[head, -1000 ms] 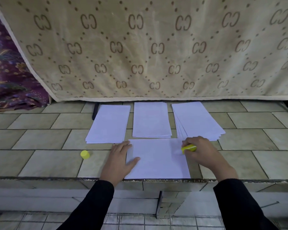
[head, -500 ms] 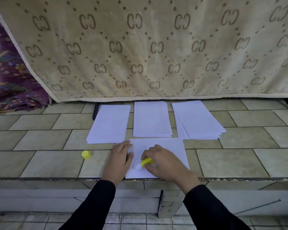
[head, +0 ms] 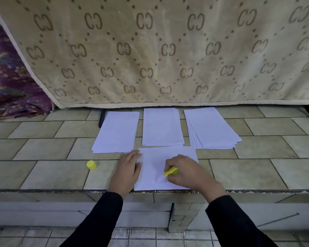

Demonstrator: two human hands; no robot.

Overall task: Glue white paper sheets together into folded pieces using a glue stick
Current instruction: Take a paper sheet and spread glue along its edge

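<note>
A large beige blanket with a brown linked-letter pattern (head: 168,50) hangs across the back, with a purple floral cloth (head: 11,86) at the far left. Below it runs a pale green tiled ledge (head: 43,175).

Three piles of white paper lie side by side at the back of the ledge: a left pile (head: 117,131), a middle pile (head: 161,126) and a fanned right pile (head: 211,128). Just in front of them, at the ledge's near edge, lies the single white paper sheet (head: 153,168) being worked on.

The left hand (head: 127,172) rests flat on that sheet's left edge, fingers straight and close together, pinning it as it did a second ago.

The right hand (head: 187,173) has its fingers curled around a yellow glue stick (head: 170,172), tip down on the sheet's near middle. A second ago it was at the far right corner, and half a second ago it was close to the left hand. It has now swung back toward the centre, which suggests sweeping strokes of glue. The coating is probably well under way, with folding or joining not yet begun.

A small yellow round cap (head: 91,165) lies on the tiles, left of the left hand.
</note>
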